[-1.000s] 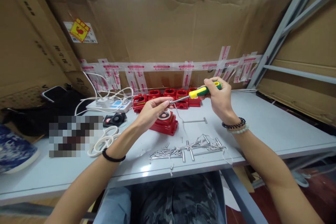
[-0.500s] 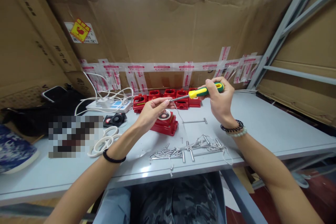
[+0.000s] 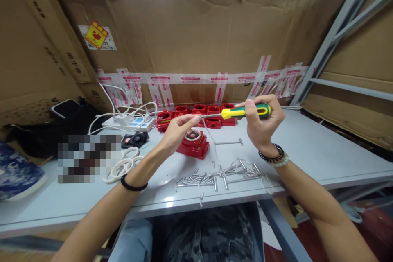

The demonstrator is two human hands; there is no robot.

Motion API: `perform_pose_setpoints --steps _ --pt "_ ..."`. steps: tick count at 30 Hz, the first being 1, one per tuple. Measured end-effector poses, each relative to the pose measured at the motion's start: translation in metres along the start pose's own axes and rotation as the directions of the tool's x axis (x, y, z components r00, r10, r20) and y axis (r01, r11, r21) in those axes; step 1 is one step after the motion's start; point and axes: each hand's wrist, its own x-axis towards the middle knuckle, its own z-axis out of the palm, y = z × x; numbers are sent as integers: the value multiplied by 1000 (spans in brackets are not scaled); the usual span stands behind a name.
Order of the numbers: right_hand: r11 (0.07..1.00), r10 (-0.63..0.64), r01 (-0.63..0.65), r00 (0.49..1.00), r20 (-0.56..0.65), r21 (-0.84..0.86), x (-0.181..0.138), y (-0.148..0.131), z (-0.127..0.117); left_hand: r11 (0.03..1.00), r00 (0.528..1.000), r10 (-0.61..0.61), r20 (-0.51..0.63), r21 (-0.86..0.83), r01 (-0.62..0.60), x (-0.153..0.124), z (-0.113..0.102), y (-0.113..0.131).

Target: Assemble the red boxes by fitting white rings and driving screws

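My right hand [image 3: 265, 120] is wrapped around the yellow and green handle of a screwdriver [image 3: 238, 112], held level above the table with its shaft pointing left. At the shaft's tip, my left hand [image 3: 181, 130] pinches the end of a thin cord [image 3: 208, 130]; any small part between the fingertips is hidden. The cord hangs down to a T-shaped metal rod [image 3: 229, 143] lying on the table. Below my left hand sits a red box-shaped housing [image 3: 194, 148] with a white ring on top, partly covered by the hand.
Several red housings [image 3: 199, 109] stand in a row along the cardboard. Loose screws [image 3: 199, 178] and corded T-rods [image 3: 225, 182] lie near the front edge. White rings [image 3: 118, 168], a black round part [image 3: 138, 139] and a power strip [image 3: 144, 123] are left. Metal shelving [image 3: 325, 49] rises right.
My right hand has shifted right and slightly down, and the screwdriver has turned to nearly level. My left hand keeps its pinch at the tip. The view has moved slightly.
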Motion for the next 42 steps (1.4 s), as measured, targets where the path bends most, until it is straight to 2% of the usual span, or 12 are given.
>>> perform_pose_setpoints --steps 3,6,9,12,14,18,21,28,31,36,39,42 --pt "983 169 -170 985 27 74 10 9 -2 924 984 176 38 338 -178 0 -10 9" --pt "944 289 -295 956 58 149 20 19 -7 668 930 252 267 647 -367 -2 -27 16" --pt "883 414 -428 904 109 193 27 27 -9 469 874 9 485 770 -432 -1 -46 9" --pt "833 494 -518 855 157 196 29 31 -9 430 845 -159 511 806 -406 5 -57 -7" --pt "826 507 -533 845 170 185 29 32 -9 435 840 -175 514 806 -402 9 -59 -14" --pt "822 510 -535 844 164 195 29 32 -9 416 841 -29 541 771 -482 12 -56 -10" --pt "820 506 -531 847 163 214 31 30 -9 302 828 161 537 772 -560 9 -53 3" --pt "829 488 -506 862 134 237 32 28 -9 29 707 440 553 779 -627 0 -51 17" --pt "832 491 -500 865 102 238 33 30 -9 20 670 509 540 771 -636 -4 -53 20" --pt "813 510 -505 858 62 290 29 31 -6 154 652 609 453 738 -657 -9 -63 22" --pt "811 507 -506 858 77 292 23 29 -3 229 678 595 432 717 -658 -12 -69 20" --pt "812 511 -527 850 129 251 17 25 -1 338 746 542 386 713 -615 -14 -72 18"
